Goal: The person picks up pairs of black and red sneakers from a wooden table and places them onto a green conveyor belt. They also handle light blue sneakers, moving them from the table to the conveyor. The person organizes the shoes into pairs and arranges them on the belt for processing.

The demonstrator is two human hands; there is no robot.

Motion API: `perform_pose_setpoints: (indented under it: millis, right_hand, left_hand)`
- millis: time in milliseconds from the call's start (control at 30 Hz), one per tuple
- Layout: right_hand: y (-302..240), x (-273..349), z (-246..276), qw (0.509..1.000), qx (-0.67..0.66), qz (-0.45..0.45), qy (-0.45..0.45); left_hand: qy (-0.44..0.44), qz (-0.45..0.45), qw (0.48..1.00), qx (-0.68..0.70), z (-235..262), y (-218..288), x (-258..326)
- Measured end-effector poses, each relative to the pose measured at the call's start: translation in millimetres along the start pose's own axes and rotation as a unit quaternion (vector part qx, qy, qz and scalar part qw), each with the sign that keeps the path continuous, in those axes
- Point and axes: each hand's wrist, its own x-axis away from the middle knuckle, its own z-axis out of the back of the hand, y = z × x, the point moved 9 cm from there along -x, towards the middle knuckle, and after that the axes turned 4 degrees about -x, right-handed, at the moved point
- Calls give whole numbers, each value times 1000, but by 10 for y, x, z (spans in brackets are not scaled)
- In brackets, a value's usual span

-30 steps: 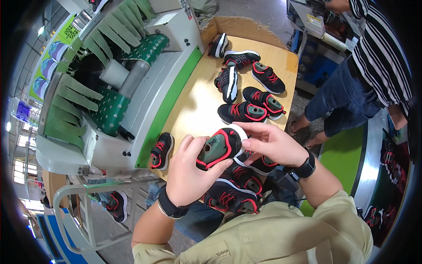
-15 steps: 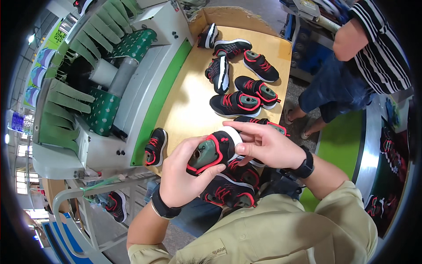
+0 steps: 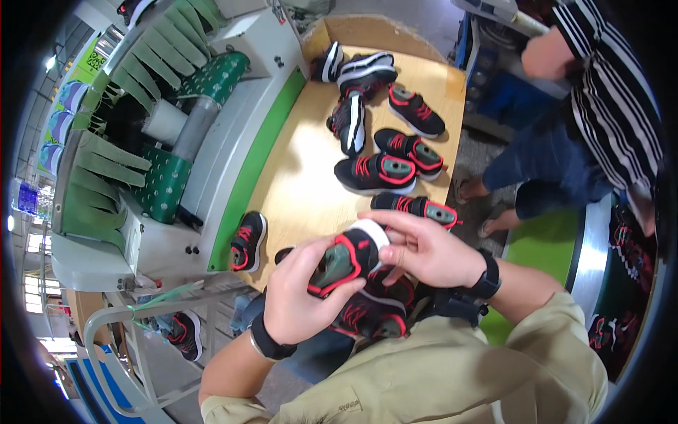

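Steadying a black-and-red shoe (image 3: 360, 250) over the tabletop (image 3: 304, 169) near its closest edge, the left hand (image 3: 296, 291) clasped its side, the right hand (image 3: 432, 247) its white-soled end; two-handed handling seemingly called for steadiness next.

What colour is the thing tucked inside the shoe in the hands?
Dull green: the insert inside the held shoe, seen best in the head view.

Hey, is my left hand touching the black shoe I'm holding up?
Touching. The head view shows the left hand wrapped around the held shoe, gripping it from both sides.
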Motion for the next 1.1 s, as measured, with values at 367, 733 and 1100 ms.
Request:
perform_pose_setpoints:
  millis: [367,733,1100]
  right_hand:
    - [-466,17,396,906,417,74,11]
    - [-1329,-1064,2097,780,607,-54,138]
    - [-652,-1761,2932,789,575,73,203]
  left_hand:
    - [-88,-150,959,-226,198,-554,-362]
    - [-96,30,994,-44,143,-1597,-291]
    - [270,368,888,-58,1047,-2455,1704]
